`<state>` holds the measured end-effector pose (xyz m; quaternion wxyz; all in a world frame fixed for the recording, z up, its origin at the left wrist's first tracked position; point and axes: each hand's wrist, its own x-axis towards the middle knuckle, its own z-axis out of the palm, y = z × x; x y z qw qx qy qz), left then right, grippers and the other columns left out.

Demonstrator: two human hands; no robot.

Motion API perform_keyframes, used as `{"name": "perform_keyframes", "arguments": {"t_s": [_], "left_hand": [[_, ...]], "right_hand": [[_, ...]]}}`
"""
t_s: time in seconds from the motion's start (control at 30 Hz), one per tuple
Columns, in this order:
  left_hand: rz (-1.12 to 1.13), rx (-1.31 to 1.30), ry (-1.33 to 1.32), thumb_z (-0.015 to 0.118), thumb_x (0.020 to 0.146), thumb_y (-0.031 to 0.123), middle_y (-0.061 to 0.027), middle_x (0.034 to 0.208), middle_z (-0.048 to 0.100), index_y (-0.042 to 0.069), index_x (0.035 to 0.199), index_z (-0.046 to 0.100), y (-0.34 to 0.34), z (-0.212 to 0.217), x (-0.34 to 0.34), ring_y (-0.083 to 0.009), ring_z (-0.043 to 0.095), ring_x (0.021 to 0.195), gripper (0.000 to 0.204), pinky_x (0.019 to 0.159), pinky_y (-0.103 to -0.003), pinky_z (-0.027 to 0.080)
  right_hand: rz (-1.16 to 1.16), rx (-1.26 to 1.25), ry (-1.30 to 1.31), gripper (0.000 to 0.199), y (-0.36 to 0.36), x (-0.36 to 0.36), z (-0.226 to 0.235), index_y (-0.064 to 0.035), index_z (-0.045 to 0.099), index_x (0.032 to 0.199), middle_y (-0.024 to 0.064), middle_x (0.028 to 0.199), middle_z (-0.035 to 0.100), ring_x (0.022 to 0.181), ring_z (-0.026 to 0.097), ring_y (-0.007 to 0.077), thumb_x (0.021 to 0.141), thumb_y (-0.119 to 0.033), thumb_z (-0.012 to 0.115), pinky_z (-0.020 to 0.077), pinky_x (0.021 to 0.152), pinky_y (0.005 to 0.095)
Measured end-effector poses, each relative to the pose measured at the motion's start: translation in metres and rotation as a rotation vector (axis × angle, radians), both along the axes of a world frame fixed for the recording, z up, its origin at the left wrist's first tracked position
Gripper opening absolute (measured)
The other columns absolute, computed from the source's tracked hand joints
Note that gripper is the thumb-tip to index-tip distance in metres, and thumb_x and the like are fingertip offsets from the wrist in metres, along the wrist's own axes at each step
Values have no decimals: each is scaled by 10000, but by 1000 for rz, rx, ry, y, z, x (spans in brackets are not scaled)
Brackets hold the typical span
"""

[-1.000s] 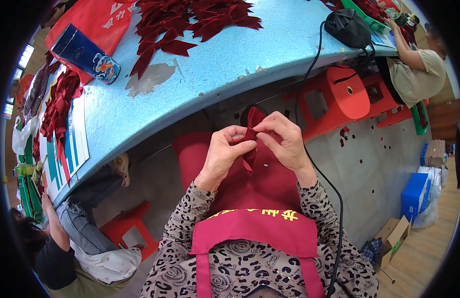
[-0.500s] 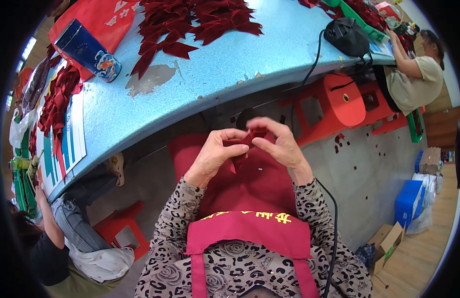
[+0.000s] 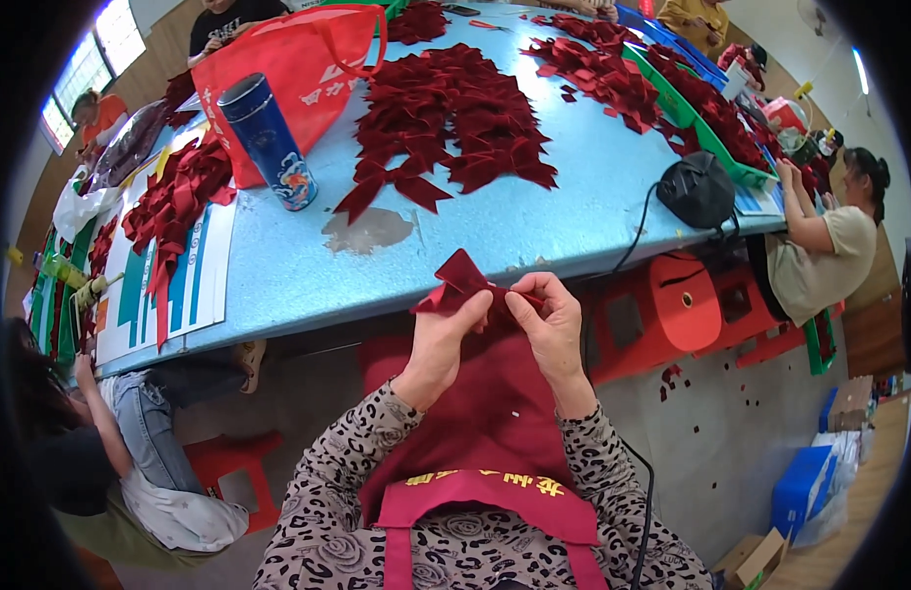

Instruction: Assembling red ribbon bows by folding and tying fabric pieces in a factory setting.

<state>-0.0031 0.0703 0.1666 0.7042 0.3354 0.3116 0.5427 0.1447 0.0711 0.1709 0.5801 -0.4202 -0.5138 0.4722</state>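
Note:
Between my hands is a dark red velvet bow (image 3: 461, 278), held over the table's near edge. My left hand (image 3: 438, 344) is closed on its left part, thumb on top, and a loop of ribbon stands up past the fingers. With thumb and fingers, my right hand (image 3: 546, 320) pinches the bow's right end; part of that end is hidden by the fingers. Beyond them, a large pile of finished-looking red bows (image 3: 451, 118) lies in rows on the light blue table (image 3: 308, 280).
A dark blue tumbler (image 3: 269, 143) and a red bag (image 3: 308, 74) stand left of the pile. A black pouch (image 3: 697, 192) with a cord lies right, near a green tray (image 3: 672, 108) of red ribbon. Red stools (image 3: 677, 305) stand below. Co-workers sit around the table.
My hands have moved up and forward with the bow, from over my lap to the table's edge. The view has tilted up, showing more of the table.

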Motion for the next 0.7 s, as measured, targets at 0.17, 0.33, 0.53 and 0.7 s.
{"name": "perform_keyframes", "arguments": {"t_s": [0.17,0.33,0.53,0.7], "left_hand": [[137,-94,-114,652,824,151,30,754,567,95,869,558,87,1,-37,-56,479,625,118,526,-212,349],[140,-156,-103,673,806,156,40,732,560,105,824,573,177,-12,-69,-47,459,599,114,521,-207,330],[199,25,121,673,808,180,33,709,558,104,789,591,302,-34,-101,-56,462,598,113,526,-209,333],[104,-211,-14,666,813,210,18,710,567,98,773,595,367,-45,-115,-64,471,609,138,535,-216,340]], "right_hand": [[-47,-30,276,212,83,-54,11,-6,563,1006,10,876,595,761,536,36,817,-50,647,429,654,165],[109,-51,-96,261,178,-79,-10,22,572,1012,43,843,628,749,573,82,796,-80,677,462,684,199],[350,-256,26,258,316,-88,-22,31,577,984,48,785,632,669,573,84,799,-116,681,467,608,200],[490,-465,295,237,388,-96,-43,24,574,991,55,820,628,677,563,70,820,-118,656,467,594,198]]}}
